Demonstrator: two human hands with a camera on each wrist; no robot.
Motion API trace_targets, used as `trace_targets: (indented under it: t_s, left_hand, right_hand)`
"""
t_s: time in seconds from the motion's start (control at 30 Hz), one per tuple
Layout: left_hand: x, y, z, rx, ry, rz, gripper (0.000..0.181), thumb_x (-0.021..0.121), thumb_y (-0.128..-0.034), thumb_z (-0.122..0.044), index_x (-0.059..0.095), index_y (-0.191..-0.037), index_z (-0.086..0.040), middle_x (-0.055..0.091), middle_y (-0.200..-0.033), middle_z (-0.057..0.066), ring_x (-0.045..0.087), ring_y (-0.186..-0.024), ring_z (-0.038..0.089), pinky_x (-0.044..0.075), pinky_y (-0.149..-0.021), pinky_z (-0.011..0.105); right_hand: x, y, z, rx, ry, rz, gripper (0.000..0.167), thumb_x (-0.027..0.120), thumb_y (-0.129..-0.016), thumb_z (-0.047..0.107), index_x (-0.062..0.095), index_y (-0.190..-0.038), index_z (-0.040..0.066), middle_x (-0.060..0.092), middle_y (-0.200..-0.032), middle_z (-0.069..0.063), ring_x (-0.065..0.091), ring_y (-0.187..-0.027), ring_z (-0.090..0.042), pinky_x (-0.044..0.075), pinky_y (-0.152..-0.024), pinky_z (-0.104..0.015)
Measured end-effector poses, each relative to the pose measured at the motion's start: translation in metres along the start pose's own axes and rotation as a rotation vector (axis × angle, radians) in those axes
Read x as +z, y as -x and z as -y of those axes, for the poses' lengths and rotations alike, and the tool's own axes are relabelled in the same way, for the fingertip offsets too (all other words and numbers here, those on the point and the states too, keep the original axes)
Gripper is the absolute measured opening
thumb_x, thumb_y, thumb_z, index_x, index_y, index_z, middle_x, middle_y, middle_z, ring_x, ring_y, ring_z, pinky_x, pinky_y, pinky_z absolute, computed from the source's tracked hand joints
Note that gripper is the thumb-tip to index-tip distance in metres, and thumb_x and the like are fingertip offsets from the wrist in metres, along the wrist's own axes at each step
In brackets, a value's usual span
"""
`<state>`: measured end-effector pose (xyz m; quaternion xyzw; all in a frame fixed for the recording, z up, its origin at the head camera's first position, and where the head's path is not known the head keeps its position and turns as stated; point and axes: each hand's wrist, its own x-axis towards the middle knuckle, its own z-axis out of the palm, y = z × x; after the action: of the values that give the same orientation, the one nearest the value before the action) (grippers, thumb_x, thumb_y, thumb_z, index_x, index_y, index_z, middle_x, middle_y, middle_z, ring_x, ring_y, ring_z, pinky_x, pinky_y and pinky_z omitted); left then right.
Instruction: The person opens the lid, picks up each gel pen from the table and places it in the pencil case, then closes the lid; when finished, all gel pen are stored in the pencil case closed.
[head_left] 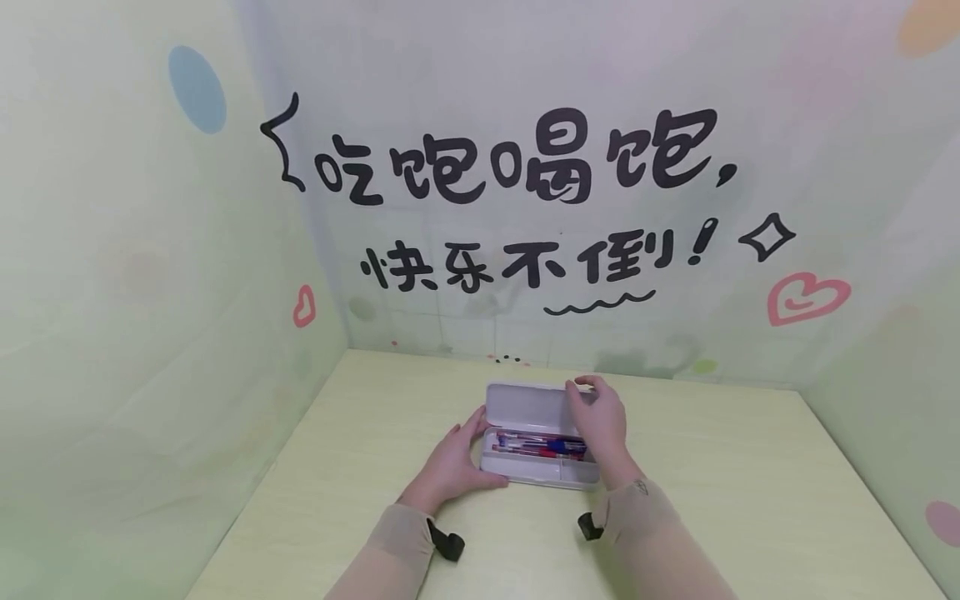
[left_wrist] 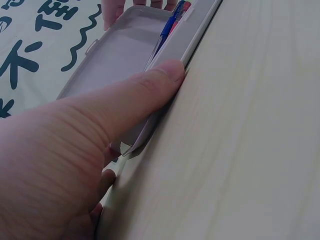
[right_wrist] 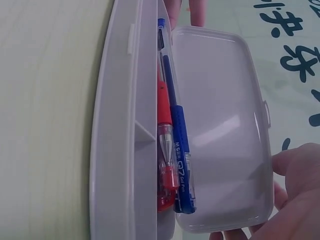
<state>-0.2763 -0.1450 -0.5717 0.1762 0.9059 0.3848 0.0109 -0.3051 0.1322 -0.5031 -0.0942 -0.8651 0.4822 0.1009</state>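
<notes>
A pale grey pencil case (head_left: 525, 479) stands open on the table, its lid (right_wrist: 220, 125) tilted up at the back. My left hand (head_left: 450, 467) grips the case's left end, with the thumb (left_wrist: 150, 87) along the front wall and the other fingers behind. At the lid's right end, my right hand (head_left: 603, 421) pinches the edge, its thumb on the rim and some fingers behind it. Several pens lie lengthwise in the rear compartment, among them a blue gel pen (right_wrist: 181, 145) and a red pen (right_wrist: 165, 105). A low divider separates a smaller front compartment (head_left: 577, 472).
The pale wooden table (head_left: 360, 433) runs back to a printed cloth wall (head_left: 480, 333) with large black characters. More cloth stands along the left and right sides. Black straps (head_left: 447, 543) hang at both cuffs.
</notes>
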Motion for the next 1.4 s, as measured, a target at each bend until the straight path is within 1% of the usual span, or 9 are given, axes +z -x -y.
trace_targets:
  t_s: [0.17,0.4,0.53,0.67,0.77,0.9,1.03,1.17,1.4]
  left_hand:
    - [0.000,-0.001,0.000,-0.003,-0.001,-0.002,0.142,0.104,-0.0674,-0.052,0.021,-0.177,-0.018,0.058,-0.167,-0.004,0.048,-0.161,0.029,0.019,-0.145,0.053]
    - [0.001,-0.001,0.001,0.006,-0.017,-0.008,0.144,0.104,-0.0671,-0.052,0.018,-0.178,-0.019,0.062,-0.163,0.002,0.053,-0.157,0.030,0.020,-0.144,0.053]
    - [0.002,0.000,0.001,0.007,-0.019,-0.008,0.141,0.104,-0.0673,-0.052,0.020,-0.178,-0.023,0.062,-0.163,0.002,0.052,-0.157,0.031,0.019,-0.144,0.053]
    - [0.002,0.000,0.002,-0.001,-0.007,-0.010,0.136,0.102,-0.0677,-0.056,0.026,-0.176,-0.025,0.058,-0.167,0.004,0.048,-0.160,0.039,0.023,-0.142,0.058]
    - [0.002,0.001,0.003,-0.015,0.026,-0.015,0.126,0.097,-0.0722,-0.062,0.031,-0.174,-0.029,0.057,-0.167,0.007,0.046,-0.159,0.045,0.032,-0.137,0.066]
    - [0.000,0.003,0.004,-0.031,0.118,-0.030,0.097,0.090,-0.0826,-0.064,0.046,-0.165,-0.034,0.059,-0.164,0.006,0.049,-0.157,0.042,0.041,-0.131,0.069]
    - [-0.002,0.004,0.002,-0.039,0.187,-0.037,0.069,0.083,-0.0917,-0.061,0.059,-0.151,-0.035,0.060,-0.162,0.006,0.050,-0.157,0.039,0.041,-0.131,0.068]
    - [-0.003,0.003,0.002,-0.046,0.196,-0.039,0.054,0.077,-0.0969,-0.061,0.066,-0.142,-0.034,0.062,-0.161,0.007,0.050,-0.157,0.040,0.039,-0.132,0.068]
    - [-0.003,0.002,0.001,-0.035,0.176,-0.037,0.043,0.077,-0.0981,-0.057,0.071,-0.132,-0.031,0.066,-0.156,0.002,0.052,-0.156,0.037,0.039,-0.133,0.066]
  right_hand:
    - [-0.002,0.006,-0.005,-0.046,-0.041,0.006,0.039,0.065,-0.108,0.040,0.067,-0.134,0.010,0.060,-0.158,-0.023,0.049,-0.155,-0.046,0.038,-0.132,-0.066]
    - [-0.010,0.020,-0.008,-0.121,-0.061,0.026,0.030,0.069,-0.108,0.030,0.068,-0.124,0.006,0.070,-0.139,-0.021,0.058,-0.143,-0.040,0.041,-0.131,-0.062]
    - [-0.016,0.027,-0.012,-0.159,-0.049,0.064,0.026,0.072,-0.107,0.026,0.068,-0.124,0.006,0.072,-0.134,-0.019,0.062,-0.136,-0.038,0.045,-0.127,-0.060]
    - [-0.021,0.033,-0.015,-0.197,-0.021,0.096,0.024,0.074,-0.105,0.022,0.069,-0.123,0.006,0.075,-0.125,-0.016,0.067,-0.124,-0.033,0.053,-0.117,-0.053]
    - [-0.024,0.038,-0.017,-0.236,0.000,0.111,0.024,0.075,-0.103,0.018,0.069,-0.123,0.005,0.076,-0.115,-0.012,0.069,-0.113,-0.027,0.057,-0.109,-0.048]
    - [-0.028,0.047,-0.021,-0.304,0.034,0.143,0.024,0.077,-0.101,0.014,0.071,-0.122,0.005,0.074,-0.106,-0.006,0.068,-0.104,-0.019,0.062,-0.104,-0.044]
    - [-0.031,0.055,-0.029,-0.400,0.119,0.160,0.017,0.078,-0.101,0.015,0.075,-0.116,0.010,0.074,-0.108,-0.001,0.068,-0.105,-0.018,0.064,-0.099,-0.042]
    - [-0.033,0.062,-0.037,-0.487,0.196,0.158,0.014,0.082,-0.098,0.016,0.077,-0.111,0.015,0.075,-0.110,0.000,0.070,-0.109,-0.022,0.063,-0.101,-0.049]
    - [-0.035,0.069,-0.043,-0.463,0.279,0.234,0.021,0.087,-0.094,0.024,0.079,-0.113,0.022,0.075,-0.117,0.001,0.068,-0.114,-0.022,0.062,-0.104,-0.048]
